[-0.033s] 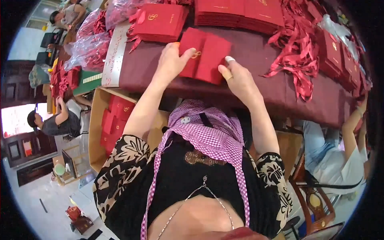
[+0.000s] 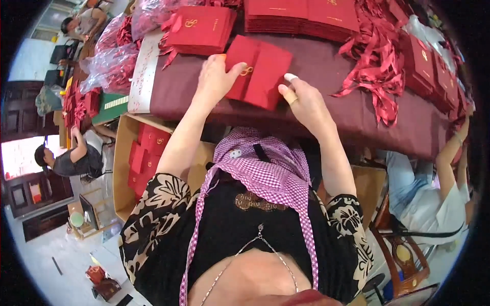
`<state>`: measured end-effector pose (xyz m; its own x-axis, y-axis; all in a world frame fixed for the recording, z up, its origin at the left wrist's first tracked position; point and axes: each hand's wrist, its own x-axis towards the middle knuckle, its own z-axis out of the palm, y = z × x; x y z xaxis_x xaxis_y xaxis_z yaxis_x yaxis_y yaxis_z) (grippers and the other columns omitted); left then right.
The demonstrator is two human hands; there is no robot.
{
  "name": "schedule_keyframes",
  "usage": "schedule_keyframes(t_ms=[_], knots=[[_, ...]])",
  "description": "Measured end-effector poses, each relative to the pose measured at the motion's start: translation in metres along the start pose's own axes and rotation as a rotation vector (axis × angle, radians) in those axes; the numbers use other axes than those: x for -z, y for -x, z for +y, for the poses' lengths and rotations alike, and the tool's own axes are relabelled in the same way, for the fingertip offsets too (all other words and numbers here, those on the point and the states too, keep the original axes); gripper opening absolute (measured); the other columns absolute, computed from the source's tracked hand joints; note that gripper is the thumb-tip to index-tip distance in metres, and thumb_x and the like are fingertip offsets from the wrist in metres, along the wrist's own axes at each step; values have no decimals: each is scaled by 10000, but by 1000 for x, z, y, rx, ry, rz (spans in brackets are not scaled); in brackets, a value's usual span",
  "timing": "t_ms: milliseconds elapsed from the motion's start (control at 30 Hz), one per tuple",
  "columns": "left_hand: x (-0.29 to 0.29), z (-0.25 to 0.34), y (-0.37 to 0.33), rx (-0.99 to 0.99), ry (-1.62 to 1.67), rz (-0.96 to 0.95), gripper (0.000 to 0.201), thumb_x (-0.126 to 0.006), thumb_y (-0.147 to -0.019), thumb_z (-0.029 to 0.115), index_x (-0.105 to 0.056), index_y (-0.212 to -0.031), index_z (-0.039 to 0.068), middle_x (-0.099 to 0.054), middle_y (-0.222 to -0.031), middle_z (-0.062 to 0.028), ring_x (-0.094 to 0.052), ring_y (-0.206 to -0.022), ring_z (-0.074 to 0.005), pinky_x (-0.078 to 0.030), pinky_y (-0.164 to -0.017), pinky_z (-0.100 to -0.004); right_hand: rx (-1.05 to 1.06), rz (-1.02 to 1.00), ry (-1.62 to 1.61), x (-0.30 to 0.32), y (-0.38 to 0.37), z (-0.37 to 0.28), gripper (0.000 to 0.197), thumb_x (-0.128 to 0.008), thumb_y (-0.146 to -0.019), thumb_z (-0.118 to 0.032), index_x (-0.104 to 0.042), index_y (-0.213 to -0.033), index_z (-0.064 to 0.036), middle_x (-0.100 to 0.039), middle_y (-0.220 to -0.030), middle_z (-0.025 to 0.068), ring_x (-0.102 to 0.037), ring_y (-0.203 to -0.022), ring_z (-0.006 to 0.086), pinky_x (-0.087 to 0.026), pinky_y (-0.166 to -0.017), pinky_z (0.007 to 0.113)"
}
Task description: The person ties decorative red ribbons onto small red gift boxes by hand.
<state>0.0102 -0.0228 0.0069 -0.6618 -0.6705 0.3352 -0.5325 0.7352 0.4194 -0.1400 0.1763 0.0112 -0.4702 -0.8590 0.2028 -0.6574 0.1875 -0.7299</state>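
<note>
One red folded card (image 2: 273, 66) is pinched by the left hand's fingers (image 2: 204, 71) near the table (image 2: 319, 69) edge; whether the right hand (image 2: 308, 99) grips cannot be told; slipping could be caused by a loosened pinch.

Two hands (image 2: 215, 79) hold one red folded piece (image 2: 270, 76) by the near edge of the tabletop (image 2: 186, 94). One stack of red bags (image 2: 199, 33) stands toward its far left corner, two adjoining red stacks (image 2: 278, 19) along its far edge, and at least two side stacks (image 2: 418, 58) toward the right edge, past one ribbon heap (image 2: 377, 64). Three other people (image 2: 81, 158) show beyond the left and right edges.
</note>
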Motion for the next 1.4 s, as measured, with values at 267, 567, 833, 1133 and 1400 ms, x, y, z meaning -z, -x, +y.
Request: schedule_keyframes(t_ms=[267, 567, 833, 1133, 1400], knots=[[-3, 6, 2, -140, -134, 126, 404, -755, -747, 292, -618, -962, -22, -586, -887, -178, -559, -866, -365, -447, -779, -452, 175, 189, 470, 71, 23, 65, 166, -651, -782, -70, -633, -945, -53, -625, -942, 89, -567, -927, 303, -437, -811, 406], [8, 24, -6, 134, 178, -35, 294, -725, -761, 168, -602, -961, -9, -622, -771, -124, -609, -710, -230, -491, -659, -340, 176, 343, 555, 59, 27, 75, 127, -670, -796, -102, -617, -906, -66, -615, -941, 66, -557, -958, 262, -393, -865, 401], [3, 35, 1, 195, 619, -70, 234, -678, -755, 54, -633, -960, -48, -672, -767, -139, -630, -690, -148, -496, -624, -304, 55, 362, -351, 31, -3, 20, 116, -550, -937, -45, -603, -1034, -10, -618, -913, 50, -567, -896, 110, -451, -820, 241], [0, 44, 11, 319, 925, -194, 270, -673, -792, 14, -636, -1058, -6, -594, -842, 22, -518, -737, -43, -429, -674, -191, 104, 277, -313, -4, -25, -7, 95, -634, -855, -8, -640, -949, -12, -644, -883, 41, -589, -872, 119, -472, -798, 255], [6, 53, 13, 299, 949, -183, 254, -653, -806, -3, -636, -1059, 5, -583, -837, 43, -500, -717, -27, -410, -643, -179, 289, 366, -3, -19, -34, -18, 110, -698, -765, -89, -619, -842, -84, -629, -838, 33, -573, -835, 232, -382, -797, 361]])
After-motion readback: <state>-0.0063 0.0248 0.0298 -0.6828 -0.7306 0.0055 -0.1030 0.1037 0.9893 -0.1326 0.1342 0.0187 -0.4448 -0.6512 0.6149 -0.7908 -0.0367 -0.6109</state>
